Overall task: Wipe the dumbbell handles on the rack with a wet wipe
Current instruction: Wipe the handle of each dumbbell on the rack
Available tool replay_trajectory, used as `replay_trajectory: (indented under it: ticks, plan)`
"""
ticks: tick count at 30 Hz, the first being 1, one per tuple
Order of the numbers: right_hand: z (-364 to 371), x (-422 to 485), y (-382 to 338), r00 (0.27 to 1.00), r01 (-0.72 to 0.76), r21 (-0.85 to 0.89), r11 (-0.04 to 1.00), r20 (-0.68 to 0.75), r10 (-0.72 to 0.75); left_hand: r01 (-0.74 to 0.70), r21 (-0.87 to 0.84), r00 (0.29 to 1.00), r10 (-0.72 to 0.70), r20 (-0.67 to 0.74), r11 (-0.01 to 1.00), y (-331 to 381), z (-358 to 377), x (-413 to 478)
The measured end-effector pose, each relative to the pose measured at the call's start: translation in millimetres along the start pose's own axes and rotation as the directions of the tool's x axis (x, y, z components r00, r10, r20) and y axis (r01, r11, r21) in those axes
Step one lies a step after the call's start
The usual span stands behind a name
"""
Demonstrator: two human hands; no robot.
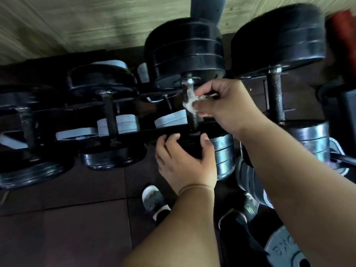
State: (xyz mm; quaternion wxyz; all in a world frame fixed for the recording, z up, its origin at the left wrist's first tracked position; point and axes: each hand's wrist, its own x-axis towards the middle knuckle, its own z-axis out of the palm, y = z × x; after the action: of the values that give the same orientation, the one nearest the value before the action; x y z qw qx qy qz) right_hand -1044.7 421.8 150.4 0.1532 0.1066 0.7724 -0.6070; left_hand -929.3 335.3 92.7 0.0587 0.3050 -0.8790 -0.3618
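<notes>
A black dumbbell lies on the rack in the middle of the view, its knurled metal handle running front to back. My right hand pinches a crumpled white wet wipe against the upper part of that handle. My left hand grips the near black weight plates of the same dumbbell. The far plates of this dumbbell sit toward the wall. Another dumbbell's handle is to the right, and two more handles lie to the left.
The dark rack rail runs left to right under the handles. Grey plates sit on a lower level. A shiny steel dumbbell end is right of my left hand. Loose plates lie on the dark mat floor by my shoes.
</notes>
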Motion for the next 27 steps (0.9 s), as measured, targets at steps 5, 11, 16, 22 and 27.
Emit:
replay_trajectory:
  ticks: [5, 11, 16, 22, 27]
  plan:
    - [22.2, -26.7, -11.1, 0.998, -0.023, -0.016, 1.0, -0.05, 0.022, 0.033, -0.075, 0.99, -0.022, 0.137, 0.997, 1.6, -26.1, 12.9]
    - [73.8, -28.1, -22.7, 1.0, 0.009, -0.066, 0.998, 0.009, -0.008, -0.058, 0.094, 0.985, 0.072, -0.155, 0.994, -74.7, -126.2, 99.3]
    - [129.0, -23.4, -23.9, 0.996, 0.025, -0.118, 0.993, 0.093, -0.014, 0.622, -0.149, 0.78, -0.589, 0.213, 0.769, -110.8, -133.8, 154.7]
    - [158.4, -10.1, -10.8, 0.983, -0.145, -0.133, 0.98, 0.09, 0.158, 0.625, -0.527, 0.73, -0.67, 0.135, 0.575, -112.7, -112.6, 151.8]
    - [178.6, 8.1, -8.3, 0.994, -0.105, -0.206, 0.973, -0.004, 0.106, 0.561, -0.521, 0.777, -0.626, 0.064, 0.644, -119.4, -106.0, 150.5]
